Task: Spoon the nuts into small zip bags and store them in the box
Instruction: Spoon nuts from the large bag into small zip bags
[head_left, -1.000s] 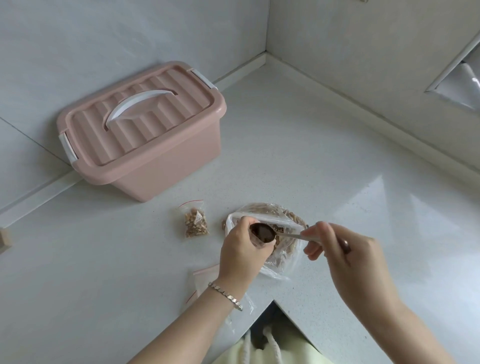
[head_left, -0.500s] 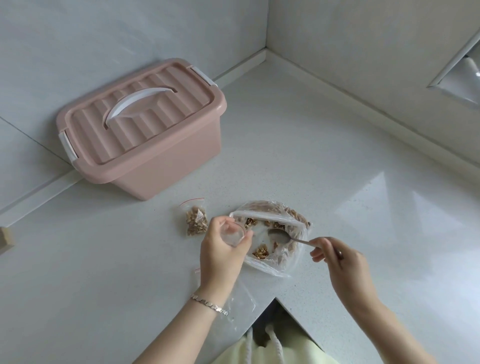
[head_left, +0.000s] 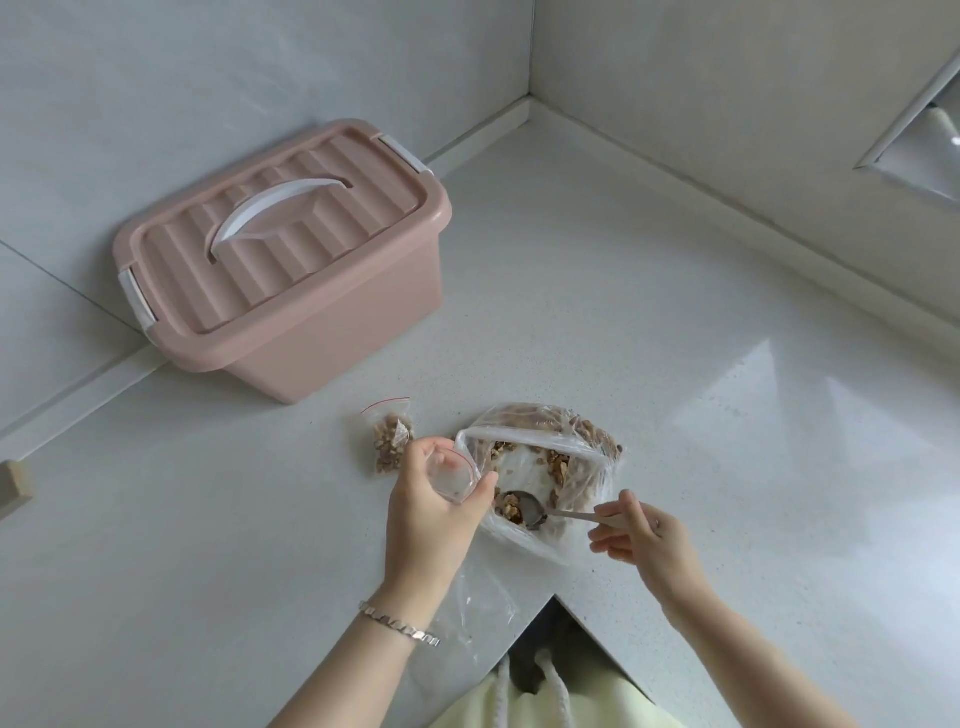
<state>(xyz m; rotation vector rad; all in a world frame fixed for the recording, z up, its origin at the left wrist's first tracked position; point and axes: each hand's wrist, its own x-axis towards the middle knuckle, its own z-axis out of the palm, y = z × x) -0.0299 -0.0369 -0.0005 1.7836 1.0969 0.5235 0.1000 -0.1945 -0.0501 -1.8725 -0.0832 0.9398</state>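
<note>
My spoon (head_left: 535, 510), pinched in my right hand (head_left: 644, 540), has dropped from the small bag (head_left: 452, 474) that my left hand (head_left: 431, 519) grips open just left of the big bag (head_left: 592, 452) and is back among the nuts (head_left: 558, 462) inside it, so another scoop comes before sealing.

Box (head_left: 280, 270) sits back-left on the counter (head_left: 649, 364), against the wall, lid on. In front of it, left to right: filled zip bag (head_left: 392, 441) lying on the counter, empty zip bag (head_left: 452, 475) held in the left hand (head_left: 431, 519), then the nut bag (head_left: 582, 441) with the spoon (head_left: 535, 512) bowl inside it. Right hand (head_left: 647, 538) holds the spoon handle from the right; spare bags (head_left: 470, 597) lie under the left wrist at the counter's front edge.
</note>
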